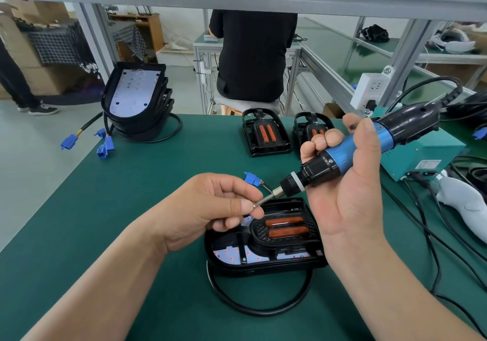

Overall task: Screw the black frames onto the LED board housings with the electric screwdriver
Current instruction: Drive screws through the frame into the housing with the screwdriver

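Mostly green mat (158,177), housing stack (137,95) far-left; seated person (253,56), aluminium racking (407,58) behind.

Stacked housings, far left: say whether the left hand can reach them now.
Probably yes: bare mat lies between the left hand and the stacked housings, though its fingers pinch at the screwdriver bit.

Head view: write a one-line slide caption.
Right hand holds the electric screwdriver while the left hand pinches its bit tip above a black frame on an LED board housing.
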The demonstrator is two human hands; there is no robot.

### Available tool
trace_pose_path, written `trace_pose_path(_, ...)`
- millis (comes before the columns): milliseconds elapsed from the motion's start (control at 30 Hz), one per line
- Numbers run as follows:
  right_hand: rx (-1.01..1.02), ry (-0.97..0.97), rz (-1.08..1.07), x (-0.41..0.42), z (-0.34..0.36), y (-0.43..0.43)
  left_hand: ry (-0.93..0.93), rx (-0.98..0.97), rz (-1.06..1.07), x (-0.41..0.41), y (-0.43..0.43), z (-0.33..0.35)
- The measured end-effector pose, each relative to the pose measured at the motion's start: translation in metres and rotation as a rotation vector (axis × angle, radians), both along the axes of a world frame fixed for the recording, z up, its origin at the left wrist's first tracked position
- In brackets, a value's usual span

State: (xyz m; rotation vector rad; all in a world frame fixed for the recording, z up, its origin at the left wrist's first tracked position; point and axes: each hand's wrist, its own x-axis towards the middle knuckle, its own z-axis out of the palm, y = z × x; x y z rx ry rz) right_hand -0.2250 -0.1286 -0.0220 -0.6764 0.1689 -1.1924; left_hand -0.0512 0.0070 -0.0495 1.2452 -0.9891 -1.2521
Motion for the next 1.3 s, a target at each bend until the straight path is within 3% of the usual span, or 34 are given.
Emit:
trace_pose_path(467, -0.065, 0.105, -0.018, -0.002, 0.001, 0.005, -0.016, -0.014, 0.11, -0.003, -0.001, 0.001)
trace_pose_path(833, 0.11, 0.046, -0.008, -0.002, -0.002, -0.006, 0.006, -0.042, 0.077, 0.0, 0.0, 0.0)
trace_pose_path(933, 0.117, 0.025, -0.006, -0.004, 0.0, -0.009, -0.017, -0.063, 0.149, 0.007, -0.001, -0.002)
trace_pose_path(1000, 0.119, 0.012, -0.006, -0.007, 0.001, -0.011, -0.108, -0.017, 0.259, 0.013, -0.002, -0.004)
trace_pose_path(1100, 0.115, 0.004, -0.016, -0.011, 0.002, -0.018, -0.462, 0.118, 0.389, 0.02, -0.003, -0.012)
trace_pose_path(1167, 0.118, -0.001, -0.027, -0.013, 0.003, -0.024, -0.597, 0.181, 0.372, 0.025, -0.001, -0.016)
trace_pose_path(1300, 0.138, -0.019, -0.025, -0.018, 0.002, -0.035, -0.679, 0.235, 0.235, 0.027, 0.002, -0.013)
